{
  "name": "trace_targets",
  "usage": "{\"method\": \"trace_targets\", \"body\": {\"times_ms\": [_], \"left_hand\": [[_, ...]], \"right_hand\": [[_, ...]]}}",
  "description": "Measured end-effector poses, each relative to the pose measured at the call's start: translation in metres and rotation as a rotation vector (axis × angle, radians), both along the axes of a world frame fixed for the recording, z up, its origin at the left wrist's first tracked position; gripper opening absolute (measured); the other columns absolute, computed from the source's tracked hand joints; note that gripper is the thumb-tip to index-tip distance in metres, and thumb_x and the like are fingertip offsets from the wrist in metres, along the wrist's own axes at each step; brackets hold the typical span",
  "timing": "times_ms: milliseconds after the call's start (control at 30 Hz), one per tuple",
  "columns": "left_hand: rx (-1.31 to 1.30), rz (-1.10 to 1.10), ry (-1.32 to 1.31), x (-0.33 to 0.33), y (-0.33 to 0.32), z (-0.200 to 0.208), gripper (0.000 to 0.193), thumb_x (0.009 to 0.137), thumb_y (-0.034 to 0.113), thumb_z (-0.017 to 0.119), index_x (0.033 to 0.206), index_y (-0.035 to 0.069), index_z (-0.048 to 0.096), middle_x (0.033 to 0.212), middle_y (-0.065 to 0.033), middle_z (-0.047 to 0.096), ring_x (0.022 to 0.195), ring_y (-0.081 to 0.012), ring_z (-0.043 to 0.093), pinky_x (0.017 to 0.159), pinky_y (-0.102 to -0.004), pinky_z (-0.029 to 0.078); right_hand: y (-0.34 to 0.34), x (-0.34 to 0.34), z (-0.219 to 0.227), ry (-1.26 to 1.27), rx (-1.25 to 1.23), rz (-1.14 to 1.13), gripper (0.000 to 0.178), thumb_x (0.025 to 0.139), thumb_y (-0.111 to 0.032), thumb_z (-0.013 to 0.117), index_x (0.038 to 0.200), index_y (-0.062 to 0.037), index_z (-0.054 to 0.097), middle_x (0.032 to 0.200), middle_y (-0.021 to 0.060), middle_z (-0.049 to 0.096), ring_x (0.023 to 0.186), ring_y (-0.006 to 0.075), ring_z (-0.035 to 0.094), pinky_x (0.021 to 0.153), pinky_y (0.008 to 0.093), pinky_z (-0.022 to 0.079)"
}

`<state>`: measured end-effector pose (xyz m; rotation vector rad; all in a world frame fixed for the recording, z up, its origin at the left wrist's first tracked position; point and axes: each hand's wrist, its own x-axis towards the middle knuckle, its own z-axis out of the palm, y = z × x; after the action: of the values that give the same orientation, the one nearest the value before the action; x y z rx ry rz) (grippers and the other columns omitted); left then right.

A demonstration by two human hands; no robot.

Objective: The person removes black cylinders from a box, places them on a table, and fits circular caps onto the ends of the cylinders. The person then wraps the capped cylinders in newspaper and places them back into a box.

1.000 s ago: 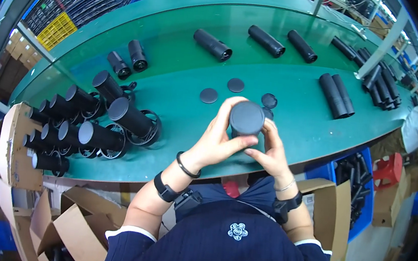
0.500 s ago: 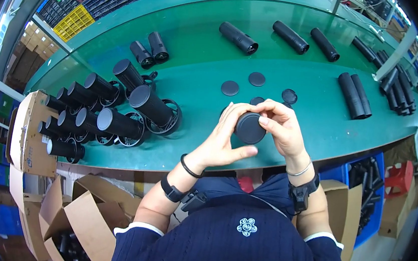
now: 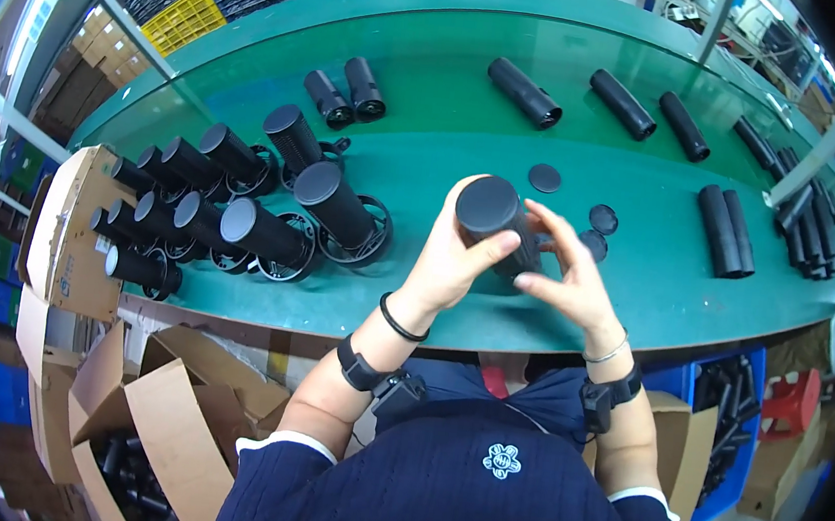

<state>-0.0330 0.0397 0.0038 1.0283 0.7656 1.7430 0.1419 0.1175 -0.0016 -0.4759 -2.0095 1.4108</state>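
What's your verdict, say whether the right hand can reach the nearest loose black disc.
Probably yes: the black disc lies just beyond the right hand, with nothing visible between them; the left hand holds the black cylinder.

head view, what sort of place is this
Probably a factory assembly area: a long green workbench carries many similar black cylinders, a blue bin holds more black parts, and open cardboard boxes stand below bench height.

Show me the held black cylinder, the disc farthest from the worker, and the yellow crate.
Black cylinder point(image 3: 488, 206), head view: its round end face.
Farthest disc point(image 3: 545, 178), head view: middle of its face.
Yellow crate point(image 3: 184, 21), head view: its gridded side.
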Motion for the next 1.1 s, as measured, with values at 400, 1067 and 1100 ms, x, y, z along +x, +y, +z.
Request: {"method": "trace_targets", "body": {"times_ms": [400,1067,1100], "left_hand": [[-0.002,0.064,0.035,-0.014,0.000,-0.001,0.066,0.077,0.005,0.078,0.130,0.007,0.039,0.118,-0.0061,0.052,0.111,-0.0165,0.053,0.097,-0.0318,0.044],[-0.226,0.114,0.571,-0.062,0.038,-0.045,0.016,0.091,0.016,0.059,0.098,0.002,0.060,0.075,-0.0026,0.059,0.063,-0.0105,0.054,0.056,-0.0266,0.044],[-0.229,0.050,0.756,-0.055,0.037,-0.035,0.015,0.088,0.015,0.061,0.091,0.001,0.062,0.068,-0.0038,0.059,0.058,-0.0121,0.054,0.054,-0.0284,0.043]], "right_hand": [[-0.013,-0.024,-0.026,-0.145,0.012,0.009,0.087,0.075,0.002,0.072,0.148,-0.0069,0.024,0.143,0.0153,0.041,0.136,0.0259,0.036,0.110,0.0365,0.030],[0.135,-0.166,0.031,-0.164,0.233,-0.259,0.083,0.084,-0.026,0.069,0.149,-0.0072,0.020,0.134,0.0166,0.046,0.106,0.0220,0.056,0.092,0.0334,0.044],[0.166,-0.179,0.015,-0.175,0.386,-0.349,0.086,0.081,-0.033,0.070,0.147,-0.0055,0.023,0.135,0.0203,0.046,0.111,0.0264,0.055,0.094,0.0341,0.044]]}}
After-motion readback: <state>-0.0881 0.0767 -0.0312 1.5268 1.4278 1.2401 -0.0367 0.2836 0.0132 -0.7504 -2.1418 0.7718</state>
